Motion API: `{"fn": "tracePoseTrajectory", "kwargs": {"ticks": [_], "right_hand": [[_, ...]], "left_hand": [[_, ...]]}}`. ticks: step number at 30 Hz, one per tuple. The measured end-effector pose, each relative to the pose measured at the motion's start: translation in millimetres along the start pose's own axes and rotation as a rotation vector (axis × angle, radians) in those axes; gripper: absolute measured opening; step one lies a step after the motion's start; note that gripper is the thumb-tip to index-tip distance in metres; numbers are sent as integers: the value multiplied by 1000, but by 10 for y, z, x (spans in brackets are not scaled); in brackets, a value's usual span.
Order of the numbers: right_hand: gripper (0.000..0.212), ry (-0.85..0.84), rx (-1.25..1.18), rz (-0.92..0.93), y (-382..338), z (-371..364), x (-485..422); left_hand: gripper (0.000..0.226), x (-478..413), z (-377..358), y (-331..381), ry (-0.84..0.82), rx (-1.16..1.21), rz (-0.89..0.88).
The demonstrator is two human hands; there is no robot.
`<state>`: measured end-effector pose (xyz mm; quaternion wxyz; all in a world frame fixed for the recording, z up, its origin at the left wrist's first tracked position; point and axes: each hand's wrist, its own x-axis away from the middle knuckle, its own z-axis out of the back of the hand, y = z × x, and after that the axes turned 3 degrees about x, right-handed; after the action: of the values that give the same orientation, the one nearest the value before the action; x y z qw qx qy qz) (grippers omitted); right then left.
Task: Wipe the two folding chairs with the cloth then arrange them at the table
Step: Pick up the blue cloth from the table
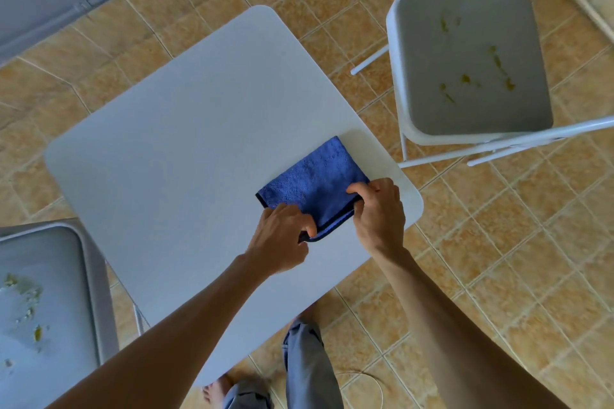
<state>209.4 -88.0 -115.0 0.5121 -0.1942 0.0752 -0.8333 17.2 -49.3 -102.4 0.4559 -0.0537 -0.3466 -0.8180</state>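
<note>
Standing on tan floor tiles (498, 242), white table (186, 129) bears blue cloth (319, 176).

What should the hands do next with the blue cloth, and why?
Probably lift the blue cloth off the table. The left hand and right hand both pinch its near edge, and the right chair and left chair show greenish smears on their seats, not yet wiped.

folded blue cloth (315, 179) on table (186, 129), two stained chairs (471, 66)
</note>
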Motion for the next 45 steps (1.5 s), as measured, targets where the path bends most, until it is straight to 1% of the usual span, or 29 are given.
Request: {"fn": "tracePoseTrajectory", "kwargs": {"ticks": [1, 3, 5, 7, 8, 9, 11, 13, 16, 20, 21, 22, 24, 25, 26, 27, 30, 32, 34, 36, 38, 39, 40, 41, 42, 44, 45], "right_hand": [[27, 4, 18, 3, 71, 11, 6], [31, -32, 39, 40, 207, 14, 1], [34, -101, -38, 58, 274, 4, -52], [25, -125, -197, -28, 242, 9, -149], [17, -106, -237, -87, 210, 12, -197], [14, -82, -249, -136, 187, 12, -239], [28, -85, -240, -199, 179, 2, -287], [27, -125, -210, -224, 203, -3, -315], [18, -106, -236, -253, 312, -30, -329], [20, 5, -260, -240, 353, -69, -298], [24, 16, -278, -241, 350, -95, -286], [38, 11, -286, -272, 334, -107, -261], [73, -5, -289, -443, 259, -99, -179], [80, -28, -312, -541, 228, -116, -129], [81, -66, -373, -623, 201, -150, -87], [76, -99, -465, -682, 183, -189, -56], [49, -189, -791, -766, 137, -290, -15], [28, -252, -903, -739, 79, -281, 13], [18, -283, -1016, -685, -50, -189, 32], [19, -319, -1133, -630, -199, -118, 39], [33, -407, -1175, -581, -424, -41, 67], [42, -473, -1129, -511, -540, -16, 92], [49, -536, -1057, -422, -653, 1, 130], [49, -574, -992, -344, -764, -6, 174], [50, -599, -953, -313, -897, 7, 230], [59, -588, -933, -355, -1184, 29, 365], [55, -569, -913, -353, -1342, 30, 446]], "left_hand": [[15, -7, 24, 2, -27, 55, 36], [9, -79, 85, 8, 24, 216, 154], [11, -208, 138, -3, 149, 302, 246], [16, -343, 153, -50, 263, 262, 272], [23, -404, 151, -70, 262, 215, 281], [32, -464, 146, -89, 231, 165, 292], [49, -562, 133, -115, 171, 78, 295], [61, -634, 122, -129, 149, 19, 297], [67, -705, 121, -155, 120, 8, 321], [63, -741, 118, -161, 84, 49, 338], [59, -747, 116, -151, 63, 49, 346], [55, -752, 113, -135, 40, 42, 351], [47, -766, 103, -106, 9, 54, 375], [42, -766, 101, -95, 7, 84, 398], [39, -765, 97, -91, 11, 129, 420], [37, -758, 96, -86, 16, 178, 437], [33, -683, 137, -72, -15, 394, 519], [26, -563, 210, -90, -65, 623, 624], [24, -361, 305, -158, -109, 905, 674], [27, -117, 365, -268, -136, 1211, 682], [30, 143, 419, -373, -94, 1400, 692], [32, 274, 438, -422, -43, 1449, 703], [37, 406, 457, -475, 28, 1470, 722], [45, 548, 478, -538, 105, 1464, 745], [51, 704, 498, -615, 186, 1440, 765], [57, 1047, 541, -797, 333, 1419, 790], [59, 1237, 579, -897, 377, 1435, 763]]}}
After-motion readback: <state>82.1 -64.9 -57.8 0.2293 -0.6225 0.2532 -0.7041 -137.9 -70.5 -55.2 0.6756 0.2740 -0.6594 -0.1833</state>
